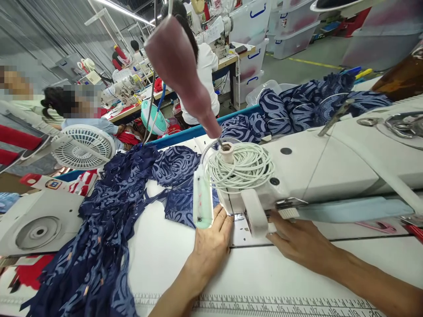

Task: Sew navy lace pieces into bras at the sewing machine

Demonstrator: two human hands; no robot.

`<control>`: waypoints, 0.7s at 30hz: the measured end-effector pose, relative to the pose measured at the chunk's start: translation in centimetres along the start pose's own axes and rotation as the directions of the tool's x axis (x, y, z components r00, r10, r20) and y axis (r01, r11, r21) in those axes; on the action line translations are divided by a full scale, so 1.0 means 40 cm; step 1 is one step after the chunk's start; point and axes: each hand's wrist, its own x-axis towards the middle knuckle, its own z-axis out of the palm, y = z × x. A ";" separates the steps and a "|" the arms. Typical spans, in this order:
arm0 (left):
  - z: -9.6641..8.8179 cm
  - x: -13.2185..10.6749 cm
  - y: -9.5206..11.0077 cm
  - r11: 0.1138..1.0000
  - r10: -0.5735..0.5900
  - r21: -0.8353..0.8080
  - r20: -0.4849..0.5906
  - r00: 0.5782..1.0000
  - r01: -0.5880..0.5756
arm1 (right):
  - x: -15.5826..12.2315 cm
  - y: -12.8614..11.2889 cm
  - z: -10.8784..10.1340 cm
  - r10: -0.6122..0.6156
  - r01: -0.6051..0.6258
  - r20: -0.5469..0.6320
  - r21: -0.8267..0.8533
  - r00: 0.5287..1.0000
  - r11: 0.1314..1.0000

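Observation:
A white sewing machine [317, 167] fills the right half of the view, with a coil of white cord [243, 167] on its head. My left hand [211, 242] rests on the white table beside the needle plate [238, 217], fingers together and reaching under the machine's lamp [202, 200], touching the edge of a navy patterned fabric piece [180, 204]. My right hand [299, 240] lies under the machine arm just right of the presser foot, its fingertips hidden behind the machine. Whether either hand pinches cloth is hidden.
A long heap of navy patterned fabric [99, 246] runs down the table's left side, with more piled behind the machine [297, 110]. A small white fan [82, 147] stands at left. A thread cone [181, 66] hangs overhead. Other workers sit at machines in the background. A ruler strip [264, 306] edges the table.

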 end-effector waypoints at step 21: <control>-0.014 0.000 -0.012 0.992 0.002 -0.127 -0.095 0.996 -0.014 | 0.044 -0.003 -0.033 -0.071 0.074 -0.154 0.013 0.985 0.997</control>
